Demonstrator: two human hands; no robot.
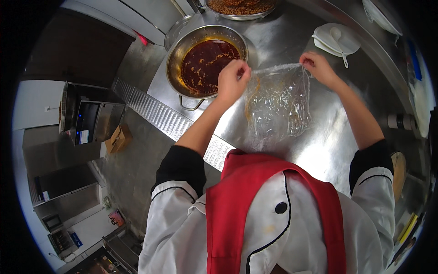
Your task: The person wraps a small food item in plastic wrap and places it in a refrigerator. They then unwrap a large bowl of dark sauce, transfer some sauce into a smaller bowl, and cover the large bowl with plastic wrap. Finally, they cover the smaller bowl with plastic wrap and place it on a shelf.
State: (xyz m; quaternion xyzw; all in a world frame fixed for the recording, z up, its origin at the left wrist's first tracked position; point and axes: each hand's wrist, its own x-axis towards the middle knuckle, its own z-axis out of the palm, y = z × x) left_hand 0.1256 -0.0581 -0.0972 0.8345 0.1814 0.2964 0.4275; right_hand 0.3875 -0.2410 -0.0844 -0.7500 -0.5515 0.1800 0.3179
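My left hand (234, 80) and my right hand (318, 68) pinch the two upper corners of a clear plastic bag (279, 102), which is spread between them over the steel worktop (328, 113). Reddish-brown streaks mark the bag's left side. Just left of my left hand stands a two-handled steel pan (171, 72) holding dark red oil (208, 65) with orange bits in it. My left hand overlaps the pan's right edge in the view; whether it touches cannot be told.
A second pan (239, 17) with brown crumbly food stands at the back. White plastic lids (328, 37) and a white spoon (337, 36) lie at the back right. A perforated metal floor grate (160, 113) and a cardboard box (118, 138) are on the left.
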